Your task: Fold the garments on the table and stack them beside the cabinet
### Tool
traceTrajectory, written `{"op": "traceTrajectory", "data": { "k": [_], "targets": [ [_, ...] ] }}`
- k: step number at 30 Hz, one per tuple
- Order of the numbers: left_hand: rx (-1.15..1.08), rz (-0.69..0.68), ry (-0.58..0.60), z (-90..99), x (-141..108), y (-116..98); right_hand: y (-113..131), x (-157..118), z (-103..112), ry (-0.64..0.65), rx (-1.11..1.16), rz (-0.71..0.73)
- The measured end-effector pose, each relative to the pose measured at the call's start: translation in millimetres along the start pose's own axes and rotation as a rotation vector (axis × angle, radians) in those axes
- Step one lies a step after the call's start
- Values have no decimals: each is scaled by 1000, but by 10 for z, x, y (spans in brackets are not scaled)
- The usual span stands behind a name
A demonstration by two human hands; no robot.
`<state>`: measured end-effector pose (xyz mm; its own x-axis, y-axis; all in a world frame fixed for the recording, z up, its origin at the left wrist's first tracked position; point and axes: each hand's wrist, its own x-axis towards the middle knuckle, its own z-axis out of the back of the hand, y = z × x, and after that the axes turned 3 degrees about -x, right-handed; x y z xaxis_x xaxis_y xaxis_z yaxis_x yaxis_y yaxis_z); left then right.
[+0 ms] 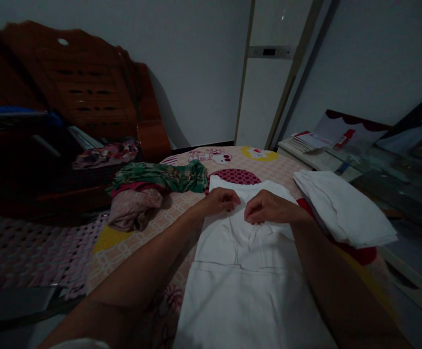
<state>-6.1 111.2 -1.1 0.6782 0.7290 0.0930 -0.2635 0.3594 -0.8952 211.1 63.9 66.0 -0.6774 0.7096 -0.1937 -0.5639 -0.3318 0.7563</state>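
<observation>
A white dress (232,295) lies flat, front up, with a waist seam and a small tie near its chest. Over the upper left of its front, my left hand (222,199) is closed, its fingertips pinched at the fabric near the neckline. Close beside it, my right hand (269,208) also has curled fingers, pressed together on the cloth just above the tie. My hands are a short gap apart. Part of the dress's right side is hidden under my right forearm.
Beneath the dress is a pink printed cloth (181,213) on a rounded surface. Folded white fabric (345,208) lies at right, crumpled green plaid cloth (160,175) and a pinkish garment (134,208) at left. A wooden bench (87,92) and a glass-topped cabinet (363,165) stand beyond.
</observation>
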Motion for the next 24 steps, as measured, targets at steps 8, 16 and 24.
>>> {"op": "traceTrajectory", "data": {
  "k": [8, 16, 24],
  "targets": [
    [567, 57, -287, 224, -8, 303, 196, 216, -503, 271, -327, 49],
    [569, 25, -332, 249, 8, 402, 157, 265, -562, 407, -369, -69],
    [529, -17, -368, 200, 29, 201, 62, -32, 23, 37, -11, -87]
  ]
}}
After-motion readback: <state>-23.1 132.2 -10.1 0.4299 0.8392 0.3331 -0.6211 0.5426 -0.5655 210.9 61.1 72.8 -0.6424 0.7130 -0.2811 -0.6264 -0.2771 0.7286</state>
